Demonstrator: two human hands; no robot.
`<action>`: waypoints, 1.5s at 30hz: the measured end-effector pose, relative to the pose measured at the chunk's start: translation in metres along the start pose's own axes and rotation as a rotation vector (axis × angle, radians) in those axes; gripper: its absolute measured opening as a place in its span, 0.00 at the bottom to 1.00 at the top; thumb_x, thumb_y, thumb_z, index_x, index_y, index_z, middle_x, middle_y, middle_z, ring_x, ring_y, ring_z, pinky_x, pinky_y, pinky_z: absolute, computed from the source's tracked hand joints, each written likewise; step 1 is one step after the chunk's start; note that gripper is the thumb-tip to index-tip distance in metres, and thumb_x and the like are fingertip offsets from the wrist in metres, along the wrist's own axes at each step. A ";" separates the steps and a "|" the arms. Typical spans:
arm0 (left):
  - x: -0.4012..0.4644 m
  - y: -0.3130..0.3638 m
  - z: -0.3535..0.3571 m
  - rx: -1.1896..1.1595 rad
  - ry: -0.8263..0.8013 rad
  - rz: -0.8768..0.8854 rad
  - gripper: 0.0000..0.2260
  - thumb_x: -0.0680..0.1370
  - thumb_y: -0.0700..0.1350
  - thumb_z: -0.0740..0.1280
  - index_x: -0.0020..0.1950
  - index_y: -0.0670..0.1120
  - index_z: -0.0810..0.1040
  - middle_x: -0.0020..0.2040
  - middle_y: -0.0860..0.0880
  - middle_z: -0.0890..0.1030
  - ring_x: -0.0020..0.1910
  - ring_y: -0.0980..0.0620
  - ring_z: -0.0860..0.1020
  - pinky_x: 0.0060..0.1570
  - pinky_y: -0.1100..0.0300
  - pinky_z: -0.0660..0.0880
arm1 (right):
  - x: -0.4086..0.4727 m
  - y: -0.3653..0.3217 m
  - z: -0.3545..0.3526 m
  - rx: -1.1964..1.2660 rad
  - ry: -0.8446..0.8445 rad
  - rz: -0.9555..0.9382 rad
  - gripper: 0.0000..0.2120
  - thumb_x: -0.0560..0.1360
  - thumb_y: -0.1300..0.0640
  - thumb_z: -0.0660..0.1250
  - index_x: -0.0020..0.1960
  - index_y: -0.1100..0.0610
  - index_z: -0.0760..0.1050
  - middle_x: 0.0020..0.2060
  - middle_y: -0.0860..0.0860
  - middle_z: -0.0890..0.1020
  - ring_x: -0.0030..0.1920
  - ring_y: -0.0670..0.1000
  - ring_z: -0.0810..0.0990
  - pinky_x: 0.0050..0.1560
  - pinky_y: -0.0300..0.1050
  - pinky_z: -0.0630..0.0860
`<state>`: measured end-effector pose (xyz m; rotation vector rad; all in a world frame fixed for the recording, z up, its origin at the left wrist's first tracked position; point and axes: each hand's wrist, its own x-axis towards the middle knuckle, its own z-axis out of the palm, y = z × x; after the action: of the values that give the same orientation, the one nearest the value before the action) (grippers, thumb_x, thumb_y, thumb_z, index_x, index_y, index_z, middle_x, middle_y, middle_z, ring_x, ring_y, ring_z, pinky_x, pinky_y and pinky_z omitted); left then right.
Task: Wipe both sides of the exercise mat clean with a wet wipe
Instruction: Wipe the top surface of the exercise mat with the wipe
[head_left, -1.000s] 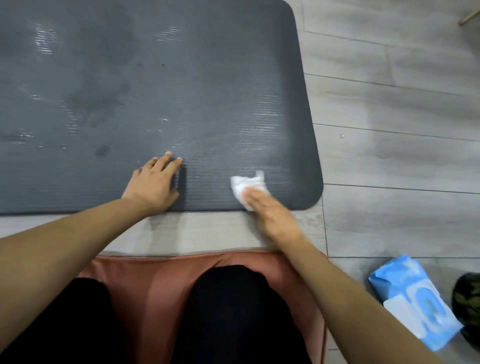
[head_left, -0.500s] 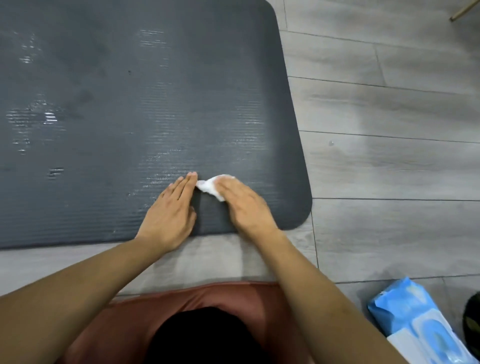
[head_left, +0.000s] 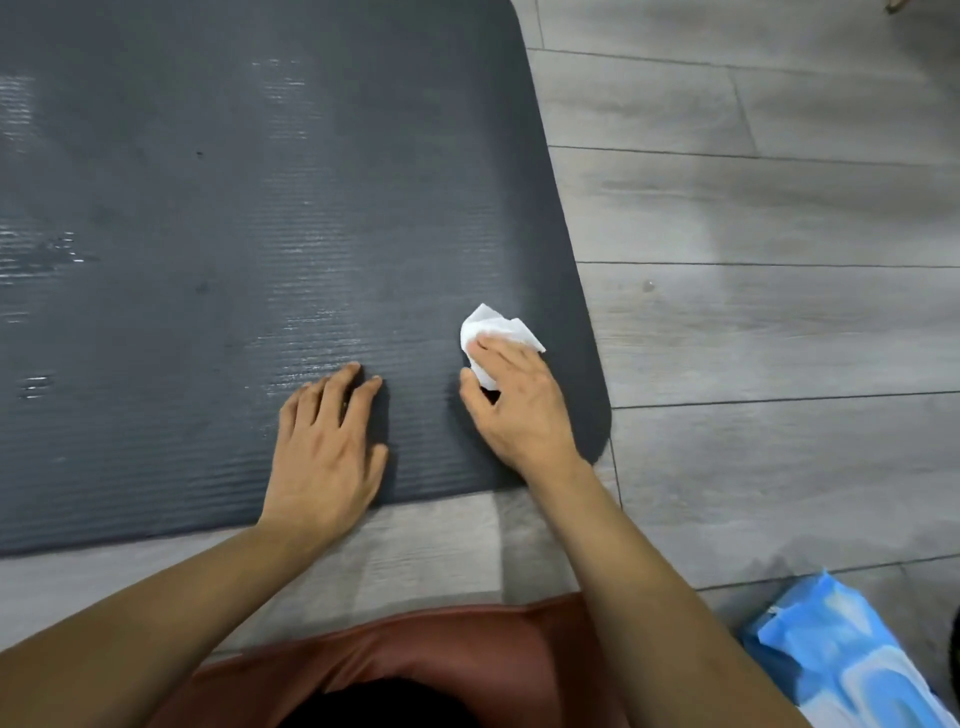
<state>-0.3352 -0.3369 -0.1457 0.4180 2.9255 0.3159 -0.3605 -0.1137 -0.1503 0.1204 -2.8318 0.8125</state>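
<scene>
Half a second before, the wet wipe lay almost against the left hand's fingertips; at this moment the right hand (head_left: 519, 402) had carried it rightward, so the two hands stood apart on the mat. One second before, the wipe sat near this same corner zone, so the stroke ran out and back. The left hand (head_left: 324, 449) kept its place, palm down, fingers straight and close together, pressing the dark grey ribbed exercise mat (head_left: 260, 208) near its near edge.

The right hand pressed the crumpled white wet wipe (head_left: 493, 327) flat against the mat with extended fingers; thumb spread to the left, nothing pinched as far as could be seen. The wipe lay on the mat's near right corner region, its far part showing beyond the fingertips.

Damp shiny streaks showed on the mat to the left of and beyond the left hand. The mat lay flat on grey wood-plank flooring (head_left: 753, 338).

A blue-and-white wet wipe pack (head_left: 841, 660) lay on the floor at near right, partly cut off by the frame edge. No legible writing on it.
</scene>
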 end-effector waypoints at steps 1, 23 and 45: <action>0.002 0.001 0.001 0.003 0.005 0.023 0.29 0.75 0.52 0.54 0.73 0.43 0.71 0.75 0.40 0.69 0.69 0.37 0.69 0.71 0.39 0.64 | 0.004 0.004 -0.002 -0.008 0.020 -0.015 0.13 0.76 0.56 0.67 0.59 0.56 0.79 0.58 0.49 0.80 0.59 0.51 0.76 0.64 0.45 0.71; 0.047 0.044 0.029 0.057 -0.001 0.287 0.30 0.81 0.57 0.54 0.82 0.48 0.63 0.82 0.46 0.62 0.81 0.40 0.60 0.80 0.36 0.50 | -0.049 0.028 -0.027 -0.120 -0.037 -0.190 0.12 0.75 0.68 0.65 0.55 0.58 0.80 0.47 0.52 0.81 0.46 0.56 0.77 0.52 0.49 0.75; 0.046 0.048 0.035 0.091 0.053 0.261 0.29 0.82 0.57 0.54 0.83 0.49 0.61 0.83 0.46 0.60 0.82 0.40 0.58 0.79 0.36 0.51 | 0.123 0.083 -0.006 -0.297 0.098 -0.082 0.07 0.71 0.69 0.64 0.45 0.61 0.78 0.42 0.58 0.79 0.44 0.61 0.76 0.43 0.49 0.70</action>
<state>-0.3598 -0.2719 -0.1742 0.8195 2.9455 0.2311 -0.4906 -0.0437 -0.1627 0.1467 -2.7952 0.3643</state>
